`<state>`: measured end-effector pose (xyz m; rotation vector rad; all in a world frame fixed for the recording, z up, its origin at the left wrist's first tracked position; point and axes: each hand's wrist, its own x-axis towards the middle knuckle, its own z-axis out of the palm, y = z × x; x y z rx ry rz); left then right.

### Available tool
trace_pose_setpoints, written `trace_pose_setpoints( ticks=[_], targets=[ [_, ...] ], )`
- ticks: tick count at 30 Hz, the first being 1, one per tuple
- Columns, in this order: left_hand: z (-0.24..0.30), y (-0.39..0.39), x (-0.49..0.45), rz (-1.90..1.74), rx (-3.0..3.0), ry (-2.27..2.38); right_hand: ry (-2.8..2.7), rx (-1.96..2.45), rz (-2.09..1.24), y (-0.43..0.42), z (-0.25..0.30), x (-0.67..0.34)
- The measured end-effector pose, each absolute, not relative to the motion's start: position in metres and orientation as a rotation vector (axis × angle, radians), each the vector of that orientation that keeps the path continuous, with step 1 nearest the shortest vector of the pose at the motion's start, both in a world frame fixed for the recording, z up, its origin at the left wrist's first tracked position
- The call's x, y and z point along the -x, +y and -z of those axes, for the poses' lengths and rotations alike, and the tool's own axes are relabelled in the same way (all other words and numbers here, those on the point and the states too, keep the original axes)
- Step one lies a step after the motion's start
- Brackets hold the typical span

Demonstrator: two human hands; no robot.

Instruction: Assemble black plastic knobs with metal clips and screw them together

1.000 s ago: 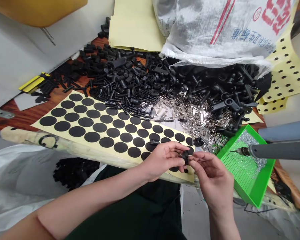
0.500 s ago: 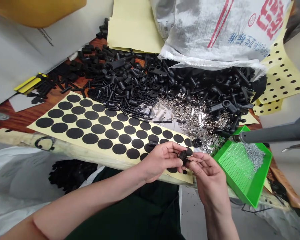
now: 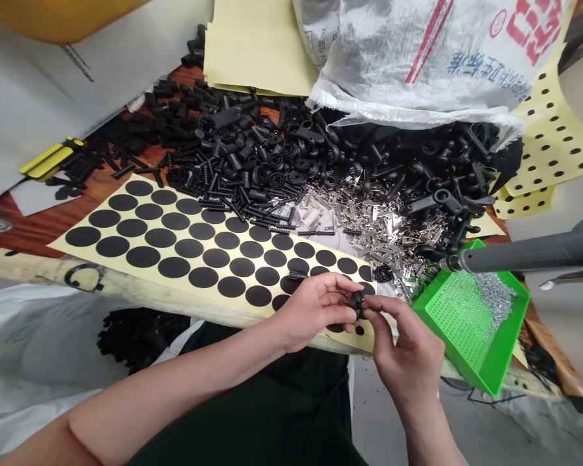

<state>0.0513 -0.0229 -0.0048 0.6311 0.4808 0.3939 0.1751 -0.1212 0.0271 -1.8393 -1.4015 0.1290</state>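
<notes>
My left hand [image 3: 315, 309] and my right hand [image 3: 402, 346] meet at the table's near edge, and both pinch one small round black plastic part [image 3: 356, 301] between thumb and fingertips. Under them lies a yellow sheet [image 3: 140, 259] covered with several black round stickers [image 3: 203, 277]. A single small black round part [image 3: 383, 274] rests on the table just beyond my fingers. A small dark piece [image 3: 298, 276] lies on the sheet near my left thumb.
A heap of black plastic parts [image 3: 282, 155] and shiny metal clips [image 3: 379, 226] fills the table's middle, under a white woven sack [image 3: 418, 58]. A green tray [image 3: 471, 336] with small screws sits right, a grey power screwdriver [image 3: 525, 254] over it. Punched yellow sheets [image 3: 554, 136] lie far right.
The grey screwdriver has lifted from inside the green tray to above its far rim. My hands stay together on the small black part, shifted slightly left.
</notes>
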Motion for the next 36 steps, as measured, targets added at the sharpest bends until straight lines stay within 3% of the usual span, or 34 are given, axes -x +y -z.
trace_pose_setpoints(
  ticks=[4, 8, 13, 24, 27, 32, 36],
  targets=[
    [0.003, -0.022, -0.051, -0.393, -0.622, 0.483, -0.898, 1.721, -0.675, -0.121, -0.023, -0.178],
    [0.004, -0.022, -0.051, -0.395, -0.626, 0.481, -0.542, 1.527, -0.859, -0.121, -0.015, -0.179],
    [0.002, -0.021, -0.051, -0.384, -0.635, 0.493, -0.611, 1.574, -0.783, -0.123, -0.014, -0.174],
    [0.004, -0.024, -0.052, -0.388, -0.644, 0.490, -1.527, 1.830, -0.267, -0.119, -0.025, -0.188],
    [0.003, -0.024, -0.053, -0.378, -0.678, 0.499, -1.692, 1.829, -0.268, -0.118, -0.031, -0.192],
    [0.000, -0.025, -0.052, -0.423, -0.680, 0.525, -1.195, 1.839, -0.552, -0.117, -0.029, -0.186],
    [0.001, -0.024, -0.051, -0.458, -0.655, 0.522, -0.812, 1.819, -0.582, -0.119, -0.020, -0.172]
  ],
)
